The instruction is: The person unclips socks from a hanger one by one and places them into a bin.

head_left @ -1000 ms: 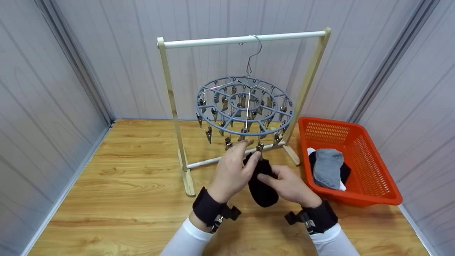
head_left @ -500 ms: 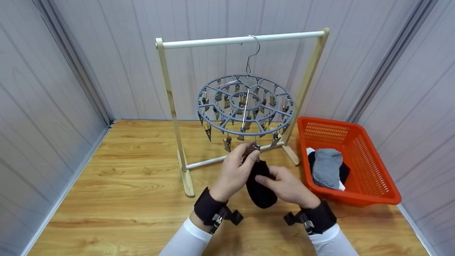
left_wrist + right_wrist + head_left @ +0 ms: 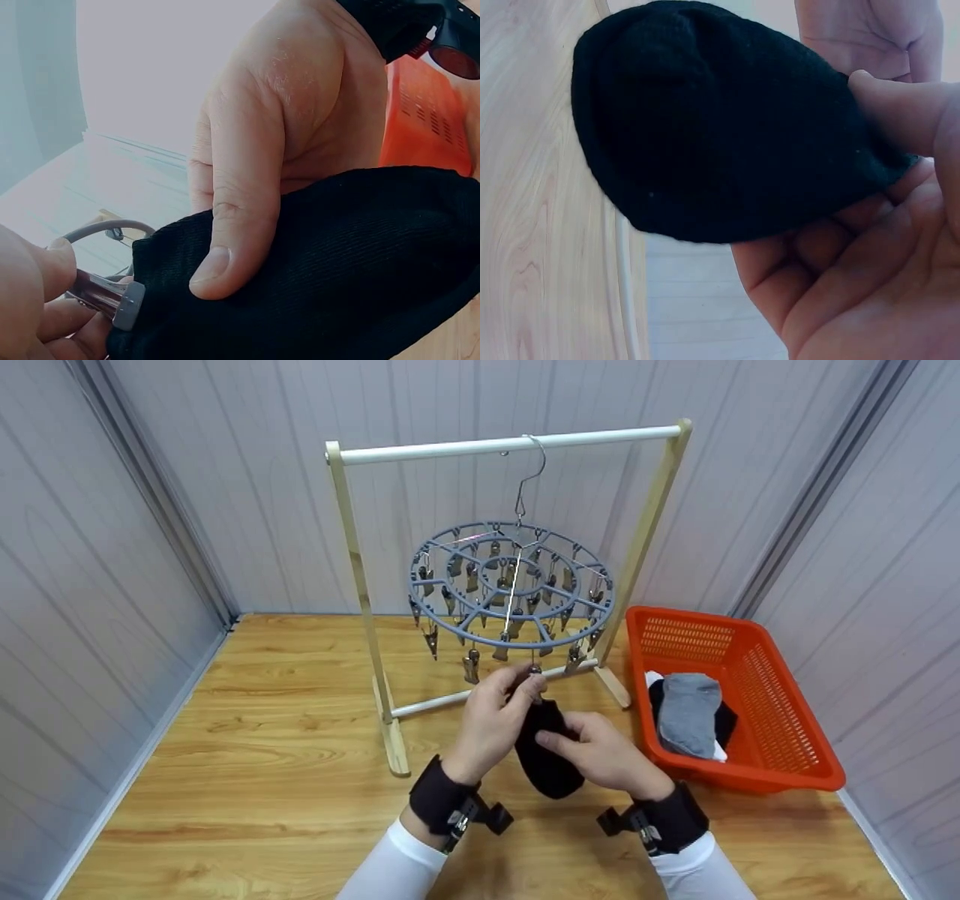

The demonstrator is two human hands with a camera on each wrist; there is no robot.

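A black sock [image 3: 551,776] hangs toe-down between my two hands below the round clip hanger [image 3: 551,644]. My right hand [image 3: 611,750] pinches it, the thumb lying flat across the knit and the fingers behind. At the sock's upper end, my left hand [image 3: 487,724] pinches a metal clip [image 3: 101,291] that hangs from the hanger's front rim. The clip's grey tip overlaps the sock's edge in the left wrist view. In the right wrist view the rounded toe of the sock points away from the right hand's fingers.
A wooden rack with a white top bar [image 3: 435,451] carries the hanger by its hook. Several other clips dangle from the rings. To the right stands an orange basket [image 3: 750,778] holding a grey sock [image 3: 688,716] over black and white ones. Panel walls enclose the wooden table.
The left fingers have closed round the clip and drawn it slightly down and left to the sock's edge. The hanger has swayed a little. The right hand keeps its hold on the sock.
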